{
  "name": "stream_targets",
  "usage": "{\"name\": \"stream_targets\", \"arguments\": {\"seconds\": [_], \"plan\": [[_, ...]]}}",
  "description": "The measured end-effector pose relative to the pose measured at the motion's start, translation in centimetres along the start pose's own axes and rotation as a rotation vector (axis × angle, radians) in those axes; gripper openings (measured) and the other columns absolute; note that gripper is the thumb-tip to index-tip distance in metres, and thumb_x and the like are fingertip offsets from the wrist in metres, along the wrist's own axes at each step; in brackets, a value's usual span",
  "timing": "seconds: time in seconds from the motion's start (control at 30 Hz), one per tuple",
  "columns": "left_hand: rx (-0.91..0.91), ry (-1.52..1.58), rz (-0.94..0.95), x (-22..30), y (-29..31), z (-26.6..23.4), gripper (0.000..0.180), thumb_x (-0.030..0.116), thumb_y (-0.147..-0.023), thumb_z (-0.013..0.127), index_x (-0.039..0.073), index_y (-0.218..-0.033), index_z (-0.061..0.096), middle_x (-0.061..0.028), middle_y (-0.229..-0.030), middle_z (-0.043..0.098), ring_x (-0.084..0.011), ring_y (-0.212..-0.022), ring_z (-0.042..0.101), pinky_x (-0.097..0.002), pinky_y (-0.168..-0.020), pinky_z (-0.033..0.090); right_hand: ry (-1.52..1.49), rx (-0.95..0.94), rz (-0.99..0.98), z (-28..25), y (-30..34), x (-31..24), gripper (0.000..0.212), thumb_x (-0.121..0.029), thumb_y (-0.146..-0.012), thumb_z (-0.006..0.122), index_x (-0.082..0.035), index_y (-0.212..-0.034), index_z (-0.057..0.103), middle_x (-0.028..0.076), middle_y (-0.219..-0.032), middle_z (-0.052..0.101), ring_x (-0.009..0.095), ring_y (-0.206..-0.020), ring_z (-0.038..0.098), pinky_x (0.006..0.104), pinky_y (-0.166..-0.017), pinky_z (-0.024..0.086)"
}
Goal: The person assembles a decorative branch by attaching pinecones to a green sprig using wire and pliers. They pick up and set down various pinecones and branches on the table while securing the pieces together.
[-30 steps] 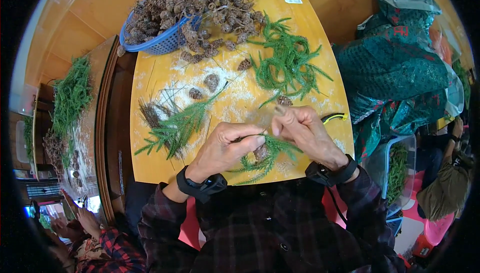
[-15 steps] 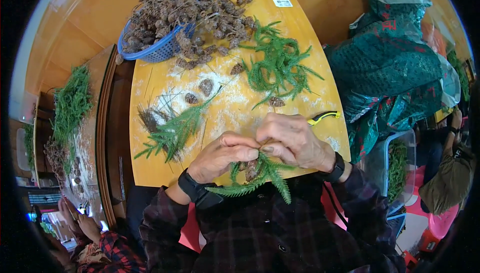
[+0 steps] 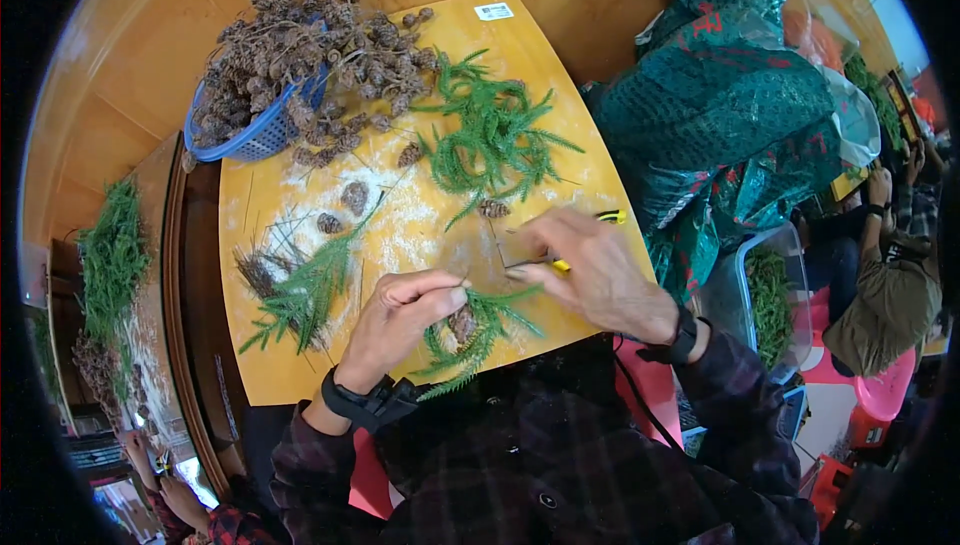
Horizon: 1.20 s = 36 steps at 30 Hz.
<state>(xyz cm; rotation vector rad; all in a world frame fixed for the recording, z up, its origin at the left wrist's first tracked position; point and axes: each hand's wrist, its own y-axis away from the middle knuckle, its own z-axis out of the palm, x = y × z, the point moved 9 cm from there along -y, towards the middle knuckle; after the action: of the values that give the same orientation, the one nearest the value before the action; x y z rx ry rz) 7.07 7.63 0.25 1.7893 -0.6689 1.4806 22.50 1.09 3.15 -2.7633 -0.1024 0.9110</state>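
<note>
Pinched in my left hand (image 3: 405, 320) is the stem end of a green needle sprig (image 3: 490, 340). A brown pine cone (image 3: 463, 325) sits among its needles, just under my fingertips. To the right, my right hand (image 3: 590, 270), smeared by motion, is closed round a yellow-and-black hand tool (image 3: 561, 265) that looks like pliers. My fingers cover most of the tool, and its dark end points toward the sprig. Thin dark wire-like strands lie near its tip. A loose pine cone (image 3: 493, 208) rests just beyond my right hand.
A blue basket (image 3: 262, 142) heaped with pine cones stands at the far left of the yellow table (image 3: 400, 245). Green sprigs (image 3: 490, 135) and another branch (image 3: 318, 285) lie there too. Green bags (image 3: 710, 115) and a clear bin (image 3: 770, 295) are at right. Other people work on both sides.
My right hand has left the sprig's stem and moved right onto the yellow-and-black tool, which has turned. The left hand keeps the sprig. The whole view has shifted.
</note>
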Motion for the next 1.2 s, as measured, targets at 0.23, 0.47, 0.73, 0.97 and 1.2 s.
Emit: {"name": "stream_targets", "arguments": {"seconds": [0.23, 0.47, 0.73, 0.97, 1.2], "plan": [[0.037, -0.007, -0.012, -1.5, 0.0, -0.6, 0.016, 0.011, -0.087, 0.062, -0.005, -0.089, 0.063, 0.0021, -0.069, 0.055, -0.005, -0.066, 0.046, -0.0227, -0.061, 0.038, 0.449, 0.043, 0.052, -0.9, 4.4, 2.3, 0.071, -0.04, -0.065, 0.077, -0.008, -0.124, 0.051, 0.01, -0.115, 0.05, 0.031, -0.108, 0.044, 0.0444, -0.087, 0.035], [0.027, 0.041, -0.02, -1.2, 0.2, 0.0, 0.017, 0.012, -0.087, 0.062, -0.005, -0.091, 0.063, 0.0013, -0.07, 0.057, -0.0048, -0.068, 0.048, -0.0224, -0.064, 0.04, 0.454, 0.04, 0.053, -0.4, 4.6, 4.4, 0.055, -0.023, -0.074, 0.071, -0.006, -0.123, 0.051, 0.012, -0.103, 0.05, 0.03, -0.099, 0.048, 0.0407, -0.081, 0.041], [0.025, -0.033, -0.029, -1.7, 0.1, -0.7, 0.018, 0.013, -0.089, 0.06, -0.004, -0.092, 0.065, 0.0026, -0.074, 0.057, -0.005, -0.071, 0.048, -0.0225, -0.067, 0.039, 0.313, 0.135, -0.054, -0.1, 5.1, 1.8, 0.05, -0.018, -0.07, 0.072, -0.006, -0.114, 0.054, 0.008, -0.075, 0.049, 0.026, -0.058, 0.054, 0.0368, -0.049, 0.045], [0.038, -0.053, -0.034, -1.6, 0.3, -0.6, 0.018, 0.013, -0.088, 0.061, -0.004, -0.091, 0.065, 0.0015, -0.073, 0.058, -0.0055, -0.071, 0.049, -0.0226, -0.065, 0.04, 0.345, 0.051, -0.151, 0.4, 3.3, -1.8, 0.044, -0.022, -0.067, 0.076, -0.005, -0.103, 0.056, 0.007, -0.074, 0.046, 0.023, -0.061, 0.056, 0.034, -0.049, 0.044], [0.041, -0.012, 0.016, -1.9, 0.1, -1.0, 0.02, 0.014, -0.088, 0.062, -0.004, -0.096, 0.064, -0.0005, -0.076, 0.061, -0.0061, -0.071, 0.051, -0.0231, -0.064, 0.042, 0.364, 0.03, -0.187, 0.9, 2.7, -2.3, 0.044, -0.022, -0.068, 0.077, -0.004, -0.102, 0.056, 0.008, -0.075, 0.047, 0.023, -0.065, 0.057, 0.0338, -0.051, 0.045]]}}
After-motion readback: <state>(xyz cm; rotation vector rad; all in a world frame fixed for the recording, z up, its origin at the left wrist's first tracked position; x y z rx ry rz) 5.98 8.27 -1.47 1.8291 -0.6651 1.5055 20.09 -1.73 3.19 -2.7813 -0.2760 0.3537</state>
